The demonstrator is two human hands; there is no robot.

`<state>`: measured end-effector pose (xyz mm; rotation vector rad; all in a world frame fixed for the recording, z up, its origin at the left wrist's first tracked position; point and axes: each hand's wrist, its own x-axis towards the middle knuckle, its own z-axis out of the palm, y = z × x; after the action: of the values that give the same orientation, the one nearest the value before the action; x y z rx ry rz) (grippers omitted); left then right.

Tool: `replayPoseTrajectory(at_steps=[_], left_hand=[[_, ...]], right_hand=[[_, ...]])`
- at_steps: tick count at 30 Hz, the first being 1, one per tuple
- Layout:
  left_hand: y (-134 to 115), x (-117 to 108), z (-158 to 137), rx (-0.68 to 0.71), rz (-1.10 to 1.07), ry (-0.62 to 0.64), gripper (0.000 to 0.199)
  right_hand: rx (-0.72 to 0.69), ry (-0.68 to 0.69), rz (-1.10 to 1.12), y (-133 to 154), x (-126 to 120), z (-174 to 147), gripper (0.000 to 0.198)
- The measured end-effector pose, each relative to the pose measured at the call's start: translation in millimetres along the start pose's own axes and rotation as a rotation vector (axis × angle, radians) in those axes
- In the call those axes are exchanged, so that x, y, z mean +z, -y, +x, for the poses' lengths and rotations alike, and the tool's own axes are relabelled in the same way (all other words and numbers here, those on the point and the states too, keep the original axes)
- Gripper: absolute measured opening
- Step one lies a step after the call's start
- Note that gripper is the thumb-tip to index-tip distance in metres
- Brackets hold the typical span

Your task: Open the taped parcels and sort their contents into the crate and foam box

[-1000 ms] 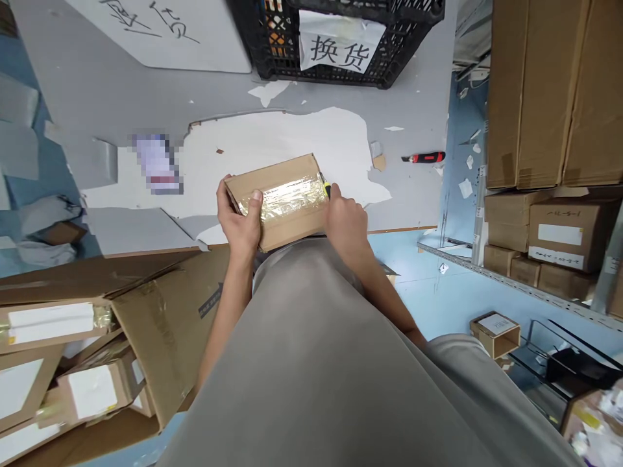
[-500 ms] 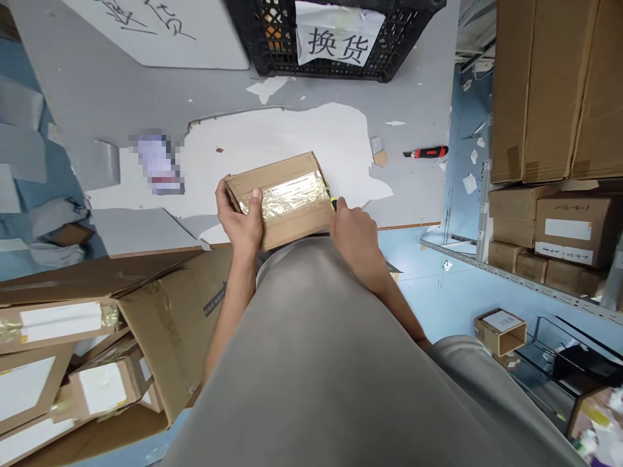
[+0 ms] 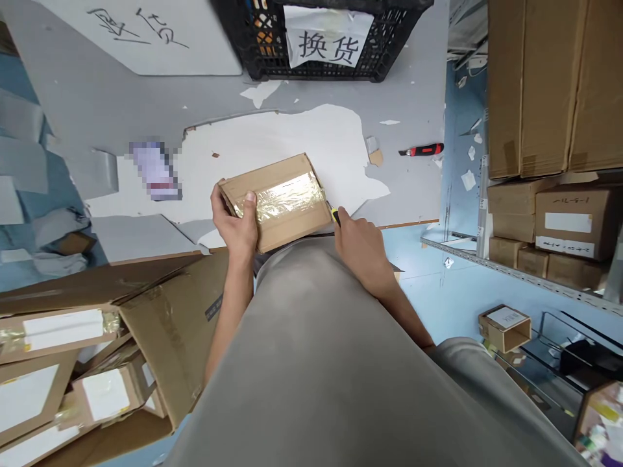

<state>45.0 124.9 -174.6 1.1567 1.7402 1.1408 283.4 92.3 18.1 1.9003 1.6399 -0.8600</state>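
Note:
A small cardboard box (image 3: pixel 272 174) with a wide strip of shiny clear tape (image 3: pixel 287 198) across its top rests at the table's near edge, slightly turned. My left hand (image 3: pixel 237 224) grips its left end, thumb on top and fingers round the far side. In my right hand (image 3: pixel 363 250) is a utility knife (image 3: pixel 335 215) with a yellow and black body, its front pointing at the box's right end. The blade is too small to make out, so I cannot tell how deep it sits.
A black crate (image 3: pixel 316 71) with a paper sign stands at the back. A red and black utility knife (image 3: pixel 422 150) lies at the right, a blurred purple item (image 3: pixel 154 170) at the left. An open carton (image 3: pixel 165 337) of parcels is lower left; shelves of boxes (image 3: pixel 564 220) rise at right.
My right hand with the knife has drawn slightly right and down, a little away from the box's end. My left hand keeps its grip. The whole view has shifted slightly.

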Motion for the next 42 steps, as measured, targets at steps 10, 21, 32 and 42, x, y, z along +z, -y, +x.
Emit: replayPoseTrajectory(at_steps=[10, 21, 32, 42], left_hand=[[-6, 2, 0, -0.012, -0.003, 0.000, 0.083], [-8, -2, 0, 0.028, -0.044, 0.026, 0.084], [4, 3, -1, 0.018, -0.049, -0.009, 0.087], [-4, -2, -1, 0.006, 0.007, 0.012, 0.090]], right_hand=[[-0.025, -0.029, 0.064, -2, -2, 5, 0.043], [-0.012, -0.070, 0.074, 16, 5, 27, 0.061], [0.035, -0.146, 0.496, 3, 38, 37, 0.036], [0.063, -0.291, 0.943, -41, 76, 59, 0.046]])
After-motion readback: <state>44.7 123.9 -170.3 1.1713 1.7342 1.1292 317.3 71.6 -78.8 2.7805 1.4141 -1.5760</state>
